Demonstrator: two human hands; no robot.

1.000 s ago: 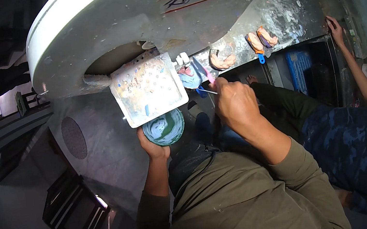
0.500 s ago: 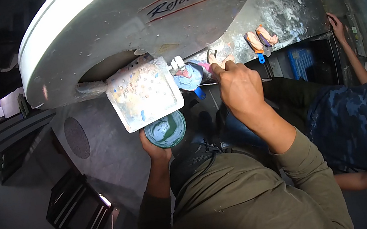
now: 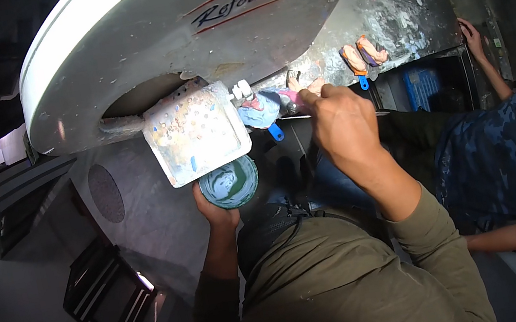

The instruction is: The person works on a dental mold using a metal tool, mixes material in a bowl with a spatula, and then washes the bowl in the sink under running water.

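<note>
My left hand [image 3: 213,211] cups the green mixing bowl [image 3: 229,182] from below, fingers curled round it, just under the perforated tray [image 3: 196,132] of the round Refodent machine [image 3: 180,30]. My right hand [image 3: 342,124] is closed around a thin tool I can barely see, its tip at the blue impression tray [image 3: 261,112] beside the machine. More casts [image 3: 363,54] sit on the spattered surface [image 3: 394,13]. Another person's hand [image 3: 472,35] rests at its far edge.

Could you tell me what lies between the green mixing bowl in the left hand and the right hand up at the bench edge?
In the head view, between the green mixing bowl and the right hand sits a blue-filled impression tray.
</note>
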